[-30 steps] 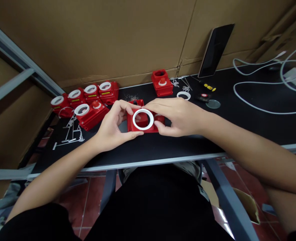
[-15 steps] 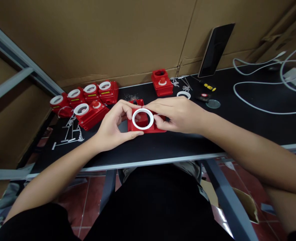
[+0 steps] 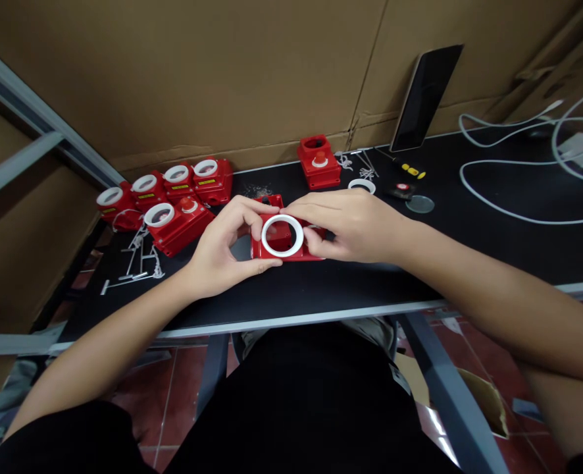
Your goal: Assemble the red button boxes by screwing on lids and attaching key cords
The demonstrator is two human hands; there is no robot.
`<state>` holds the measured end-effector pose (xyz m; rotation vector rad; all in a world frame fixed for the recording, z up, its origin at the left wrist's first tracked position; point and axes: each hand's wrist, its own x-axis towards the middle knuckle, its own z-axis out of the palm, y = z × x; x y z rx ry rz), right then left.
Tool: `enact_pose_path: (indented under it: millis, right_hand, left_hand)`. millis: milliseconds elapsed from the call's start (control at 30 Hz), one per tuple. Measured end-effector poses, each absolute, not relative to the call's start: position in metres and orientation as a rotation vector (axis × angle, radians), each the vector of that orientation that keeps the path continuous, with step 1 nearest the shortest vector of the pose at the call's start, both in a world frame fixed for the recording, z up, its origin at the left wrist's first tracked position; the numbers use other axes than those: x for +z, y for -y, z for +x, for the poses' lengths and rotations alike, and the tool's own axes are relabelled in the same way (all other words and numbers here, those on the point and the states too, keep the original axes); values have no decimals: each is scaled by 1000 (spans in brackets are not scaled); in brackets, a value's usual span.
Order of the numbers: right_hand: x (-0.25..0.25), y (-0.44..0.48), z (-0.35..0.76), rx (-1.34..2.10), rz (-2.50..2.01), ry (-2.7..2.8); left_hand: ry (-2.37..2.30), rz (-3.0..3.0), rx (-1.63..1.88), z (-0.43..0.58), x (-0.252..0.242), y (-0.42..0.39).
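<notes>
A white ring [image 3: 282, 254] lies over the round opening of a red box [image 3: 256, 247] near the front of the bench. My left hand [image 3: 217, 253] holds the box's left side, its thumb along the near edge and a bent finger against the ring. From the right, my right hand [image 3: 355, 224] is closed on the ring, fingertips at its far rim and thumb at its right side. My hands cover part of the box. Whether the ring is fully seated cannot be made out.
Several red boxes with white rings [image 3: 205, 169] stand at the back left. Metal T-shaped rods [image 3: 131, 280] lie before them. Behind my hands sit another red box [image 3: 321, 172], a loose white ring [image 3: 362, 185], a clear disc [image 3: 420, 205] and a yellow-black screwdriver [image 3: 410, 170]. White cable [image 3: 508, 216] loops at right.
Both hands keep nearly the same hold. The white ring has shifted very slightly to the right and towards me; the other things stay in place.
</notes>
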<state>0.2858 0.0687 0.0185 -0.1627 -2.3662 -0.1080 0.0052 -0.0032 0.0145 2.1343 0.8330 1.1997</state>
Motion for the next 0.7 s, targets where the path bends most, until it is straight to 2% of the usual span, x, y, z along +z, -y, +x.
enact_pose_path:
  millis: [700]
  right_hand:
    - [19,-68,286,-86,-169,2373]
  left_hand:
    - [-777,2107,1230,6,14,3]
